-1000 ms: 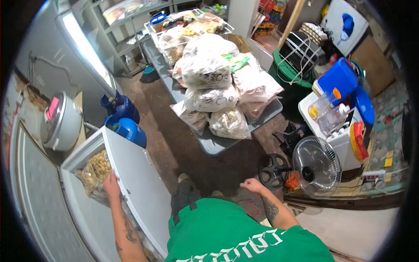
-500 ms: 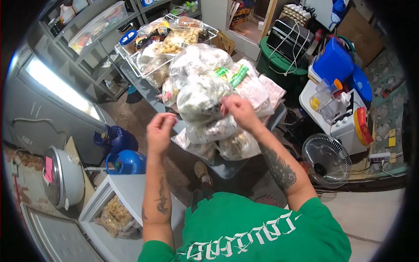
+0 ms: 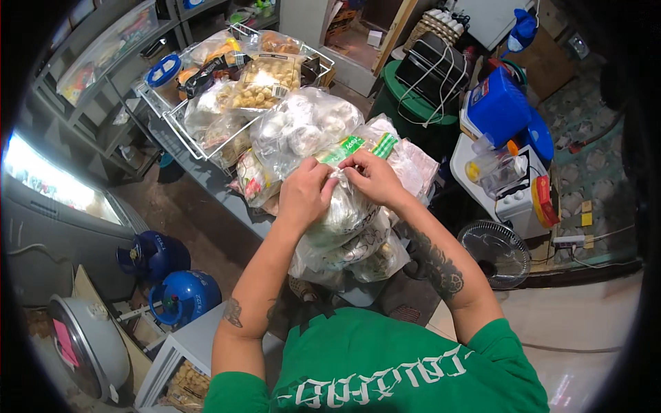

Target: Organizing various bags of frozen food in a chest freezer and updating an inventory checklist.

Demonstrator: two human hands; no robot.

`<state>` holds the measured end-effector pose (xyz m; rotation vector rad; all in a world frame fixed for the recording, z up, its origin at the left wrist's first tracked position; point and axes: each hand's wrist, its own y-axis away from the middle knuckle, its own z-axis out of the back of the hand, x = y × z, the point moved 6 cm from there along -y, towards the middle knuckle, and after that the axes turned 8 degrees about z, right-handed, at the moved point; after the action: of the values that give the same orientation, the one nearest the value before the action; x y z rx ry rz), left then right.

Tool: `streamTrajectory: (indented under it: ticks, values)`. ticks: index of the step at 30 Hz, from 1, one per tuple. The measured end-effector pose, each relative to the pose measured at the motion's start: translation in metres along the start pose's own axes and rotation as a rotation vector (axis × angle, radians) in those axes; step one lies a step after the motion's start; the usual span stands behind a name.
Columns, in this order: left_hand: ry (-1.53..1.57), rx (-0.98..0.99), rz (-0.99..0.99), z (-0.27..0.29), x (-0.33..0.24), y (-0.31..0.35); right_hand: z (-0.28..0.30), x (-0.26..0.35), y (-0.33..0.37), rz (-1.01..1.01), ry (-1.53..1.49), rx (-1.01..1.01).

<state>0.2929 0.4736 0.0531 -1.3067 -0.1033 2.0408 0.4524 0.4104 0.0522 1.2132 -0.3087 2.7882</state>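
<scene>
A clear plastic bag of round white food (image 3: 343,215) lies on a heap of similar bags on a metal table (image 3: 206,175). My left hand (image 3: 305,193) and my right hand (image 3: 372,177) meet over its top, and both pinch the bag's gathered neck between the fingertips. Behind them lies a larger clear bag of white balls (image 3: 303,127) with a green label (image 3: 358,146). More filled bags (image 3: 372,258) bulge under my wrists.
A wire basket (image 3: 172,113) holds packets of food at the table's far end. Two blue gas cylinders (image 3: 180,296) and a rice cooker (image 3: 86,344) stand at the left, a chest freezer (image 3: 189,341) below. A fan (image 3: 497,253), blue cooler (image 3: 497,103) and green bin (image 3: 406,103) crowd the right.
I turned from the open freezer at my left to the table. Both hands rose, reached the bag heap and closed on the top bag's neck.
</scene>
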Motion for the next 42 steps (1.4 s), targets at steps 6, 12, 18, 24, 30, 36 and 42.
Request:
streamTrajectory:
  ticks: [6,12,18,24,30,36,42]
  values:
    - [0.081,-0.027,-0.151,0.037,-0.032,-0.047,0.003,0.0,0.006,0.244,0.108,-0.082]
    - [0.569,0.085,0.139,0.043,-0.008,-0.049,0.013,-0.034,0.008,0.063,-0.064,-0.154]
    - [0.835,0.127,0.27,0.034,0.035,-0.002,0.005,-0.082,0.024,-0.399,-1.114,-0.541]
    - [0.81,0.151,0.201,0.03,-0.037,-0.02,0.058,-0.033,0.008,-0.188,-1.141,-0.455]
    - [1.154,0.29,0.204,0.057,-0.069,0.023,0.112,0.045,0.07,0.236,-0.523,-0.204]
    - [0.815,0.138,0.506,0.05,-0.044,0.048,0.088,0.012,0.109,-0.075,-0.991,-0.243]
    - [0.078,-0.12,-0.061,0.045,-0.117,0.024,0.103,0.021,0.108,0.109,-0.638,-0.175]
